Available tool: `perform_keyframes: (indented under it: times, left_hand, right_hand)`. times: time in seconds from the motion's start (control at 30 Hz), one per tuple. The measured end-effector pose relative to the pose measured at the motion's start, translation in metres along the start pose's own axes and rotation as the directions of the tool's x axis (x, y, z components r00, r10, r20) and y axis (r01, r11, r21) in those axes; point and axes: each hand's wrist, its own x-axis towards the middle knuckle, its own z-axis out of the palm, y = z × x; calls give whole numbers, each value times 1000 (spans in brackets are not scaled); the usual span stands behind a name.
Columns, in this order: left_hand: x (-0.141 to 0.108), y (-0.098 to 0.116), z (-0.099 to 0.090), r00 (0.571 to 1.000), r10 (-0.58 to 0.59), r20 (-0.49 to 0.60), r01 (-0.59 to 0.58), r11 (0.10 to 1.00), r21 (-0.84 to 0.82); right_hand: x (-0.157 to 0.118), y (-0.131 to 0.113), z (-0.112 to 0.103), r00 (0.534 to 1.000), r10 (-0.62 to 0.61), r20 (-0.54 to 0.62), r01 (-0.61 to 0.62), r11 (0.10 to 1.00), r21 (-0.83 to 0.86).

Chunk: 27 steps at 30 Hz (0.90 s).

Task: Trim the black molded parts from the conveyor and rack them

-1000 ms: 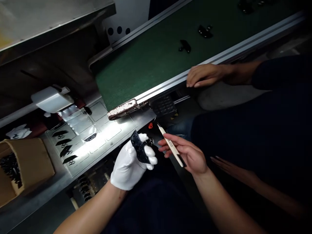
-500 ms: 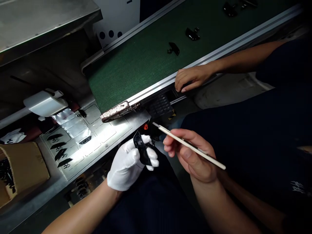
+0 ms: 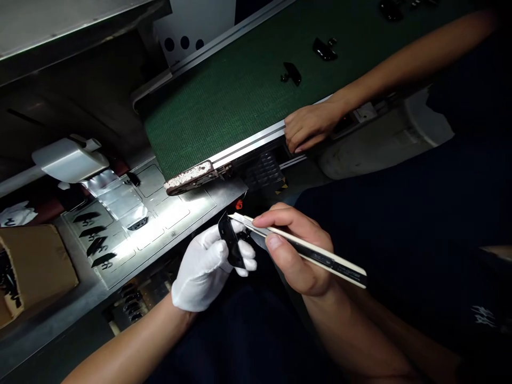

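My left hand (image 3: 206, 266), in a white glove, holds a glossy black plastic part (image 3: 231, 242) upright between thumb and fingers. Bare and closed round a white and black utility knife (image 3: 320, 256), my right hand (image 3: 300, 248) is just to the right of it. The knife's blade end is at the upper edge of the black part; whether it touches is too small to tell. Several similar black parts (image 3: 96, 245) lie on the metal table (image 3: 162, 234) at the left, beside a roll of clear film (image 3: 70, 160).
A green conveyor belt (image 3: 216, 106) with black parts (image 3: 325, 49) runs to the upper right. Another person's hand (image 3: 308, 125) rests on its near rail, the body close on my right. A cardboard box (image 3: 44, 261) stands at the left.
My right hand has moved left, bringing the knife's tip to the black part. The knife has turned to show its black side. The other person's forearm has shifted up over the belt.
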Motion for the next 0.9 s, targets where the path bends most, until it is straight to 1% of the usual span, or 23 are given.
perform_keyframes:
  times: [0.1,0.2,0.27,0.37,0.47,0.57,0.7,0.8,0.9]
  left_hand:
    - [-2,-3,-1,1000,1,-24,-1,999,-33]
    - [-1,-6,-3,999,-20,-36,18,999,-36]
    - [1,-7,-5,1000,-10,-7,10,999,-31]
    - [4,-8,-9,998,30,58,-28,999,-28]
    - [8,-8,-14,997,14,76,-12,999,-31]
    - [11,-8,-17,998,-2,58,4,1000,-30]
    - [14,-8,-17,1000,13,15,-13,1000,-21]
    - [16,-7,-15,1000,15,9,-14,999,-30]
    - [17,-7,-14,1000,13,12,-12,1000,-26]
  right_hand:
    - [0,4,1,1000,-16,15,16,1000,-8]
    - [-1,8,1,998,-69,-12,69,997,34]
    - [-1,10,1,996,-83,-18,83,995,55]
    - [-2,13,1,998,-67,-23,68,997,40]
    - [-4,15,0,999,-42,-33,43,998,36]
    - [-7,16,-3,998,-34,-43,37,997,73]
    - [-11,15,-6,998,-51,-25,54,991,119]
    - [-12,14,-7,998,-56,-18,58,987,148]
    - [-11,16,-7,999,-52,0,52,989,136]
